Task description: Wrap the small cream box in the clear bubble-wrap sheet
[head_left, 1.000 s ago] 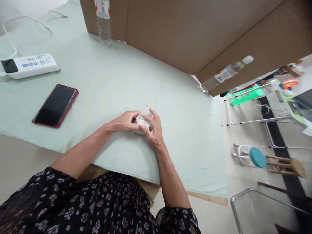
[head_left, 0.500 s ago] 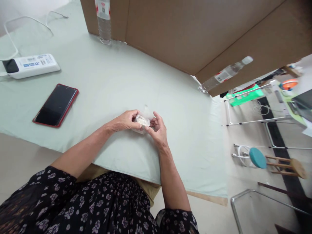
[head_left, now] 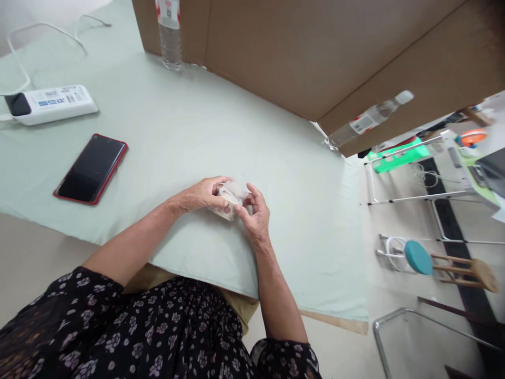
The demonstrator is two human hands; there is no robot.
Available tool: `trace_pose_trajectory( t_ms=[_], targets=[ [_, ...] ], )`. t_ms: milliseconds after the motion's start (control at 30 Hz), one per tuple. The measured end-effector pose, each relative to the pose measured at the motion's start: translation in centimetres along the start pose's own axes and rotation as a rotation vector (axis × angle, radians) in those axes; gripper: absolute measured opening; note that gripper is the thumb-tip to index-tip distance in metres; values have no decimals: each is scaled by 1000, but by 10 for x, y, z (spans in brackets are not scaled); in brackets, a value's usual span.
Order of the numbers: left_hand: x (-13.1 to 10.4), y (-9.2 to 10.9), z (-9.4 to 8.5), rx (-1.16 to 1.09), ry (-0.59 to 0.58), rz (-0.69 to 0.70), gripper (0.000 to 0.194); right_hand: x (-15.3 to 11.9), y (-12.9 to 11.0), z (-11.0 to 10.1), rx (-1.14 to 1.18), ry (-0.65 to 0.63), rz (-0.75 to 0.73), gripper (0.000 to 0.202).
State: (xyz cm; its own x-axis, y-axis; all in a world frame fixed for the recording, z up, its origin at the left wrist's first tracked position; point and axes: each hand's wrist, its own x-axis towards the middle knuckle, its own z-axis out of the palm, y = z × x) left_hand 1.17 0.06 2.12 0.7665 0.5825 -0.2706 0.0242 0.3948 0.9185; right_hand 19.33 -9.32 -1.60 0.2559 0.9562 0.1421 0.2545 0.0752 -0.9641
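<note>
A small whitish packet (head_left: 225,211) with faint reddish print and thin, see-through wrapping at its top sits between my hands, low over the near part of the table. My left hand (head_left: 204,193) grips its left side, thumb in front and fingers behind. From the right, my right hand (head_left: 255,215) holds it with the thumb at the front edge and curled fingers at the back. What lies inside the packet is too small to make out.
On the pale green cloth (head_left: 181,131) lie a red-cased phone (head_left: 91,168) and a white device (head_left: 59,105) with a cable. Water bottles (head_left: 171,45) stand against a cardboard panel (head_left: 268,58). Stools (head_left: 418,257) and a metal rack (head_left: 418,199) are at the right.
The packet has tilted so its printed front shows more. The clear wrapping at its top has folded lower, and both hands stay on it nearly in place.
</note>
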Motion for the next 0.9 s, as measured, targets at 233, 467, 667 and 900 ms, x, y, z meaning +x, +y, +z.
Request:
trace_pose_trajectory(
  t_ms=[233,467,667,900],
  targets=[
    [0,3,3,-11,-15,-18,73,12,-3,-5,207,27,221,50],
    [2,-2,1,100,-69,11,64,25,-14,9,227,5,281,39],
    [2,-4,-1,161,-53,14,56,28,-21,17,216,88,237,30],
    [0,0,-1,210,17,36,37,21,-26,16,169,56,146,20]
  ],
)
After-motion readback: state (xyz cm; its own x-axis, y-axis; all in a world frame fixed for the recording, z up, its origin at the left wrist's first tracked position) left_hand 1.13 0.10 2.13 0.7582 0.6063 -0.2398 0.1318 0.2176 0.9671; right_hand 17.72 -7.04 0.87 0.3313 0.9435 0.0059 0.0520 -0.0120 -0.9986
